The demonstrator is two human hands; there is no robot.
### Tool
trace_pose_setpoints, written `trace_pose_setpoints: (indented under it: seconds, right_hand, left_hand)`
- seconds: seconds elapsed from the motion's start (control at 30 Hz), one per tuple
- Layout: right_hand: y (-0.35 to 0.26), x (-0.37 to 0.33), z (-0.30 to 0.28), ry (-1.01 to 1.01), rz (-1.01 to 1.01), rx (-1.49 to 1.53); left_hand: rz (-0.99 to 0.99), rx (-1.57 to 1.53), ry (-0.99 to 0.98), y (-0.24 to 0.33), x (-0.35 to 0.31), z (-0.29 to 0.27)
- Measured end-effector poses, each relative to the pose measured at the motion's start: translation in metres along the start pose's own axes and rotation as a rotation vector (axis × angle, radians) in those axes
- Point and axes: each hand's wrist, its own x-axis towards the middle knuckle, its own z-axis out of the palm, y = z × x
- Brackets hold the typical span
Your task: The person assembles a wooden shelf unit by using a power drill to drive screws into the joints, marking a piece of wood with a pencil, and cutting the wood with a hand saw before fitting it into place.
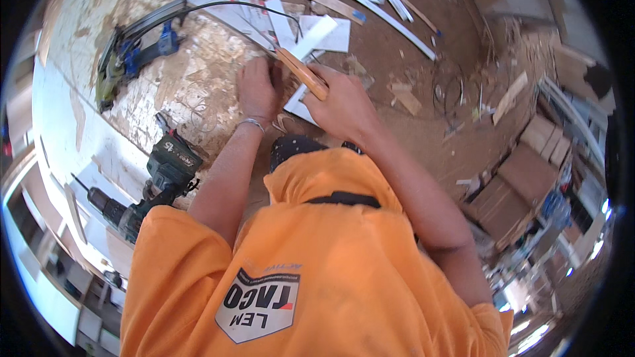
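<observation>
My right hand (344, 102) is closed round the wooden handle (301, 71) of a tool. A thin dark metal part runs from the handle toward the far left, but its exact kind is hard to make out. Just to the left, my left hand (258, 89) rests at the edge of the worn workbench (205, 86), with a bracelet on its wrist. Its fingers are curled, and what they hold, if anything, is hidden. A white strip (303, 102) shows beneath my right hand.
A blue and black nail gun (155, 46) with a black hose lies on the bench. Nearer stands a green cordless drill (119, 208). White and wooden offcuts (377, 10) litter the floor ahead. Cardboard boxes (526, 168) are stacked at the right.
</observation>
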Motion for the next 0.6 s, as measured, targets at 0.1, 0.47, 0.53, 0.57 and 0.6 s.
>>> trace_pose_setpoints:
  seconds: [0.1, 0.47, 0.53, 0.57, 0.6]
  right_hand:
    - [0.015, -0.056, -0.019, 0.064, -0.039, 0.034]
    - [0.002, 0.000, -0.003, -0.021, 0.054, 0.034]
    - [0.004, 0.013, 0.005, 0.003, 0.032, -0.027]
    - [0.008, 0.005, 0.002, -0.010, 0.027, -0.003]
    - [0.013, -0.007, -0.002, -0.021, 0.024, 0.020]
  left_hand:
    - [0.037, -0.010, 0.038, -0.004, 0.000, 0.009]
    - [0.031, -0.001, -0.012, -0.002, 0.000, 0.003]
    - [0.001, -0.010, -0.002, 0.001, -0.001, 0.001]
    - [0.007, -0.009, -0.011, 0.001, -0.002, 0.002]
    - [0.014, -0.008, -0.020, 0.000, -0.002, 0.002]
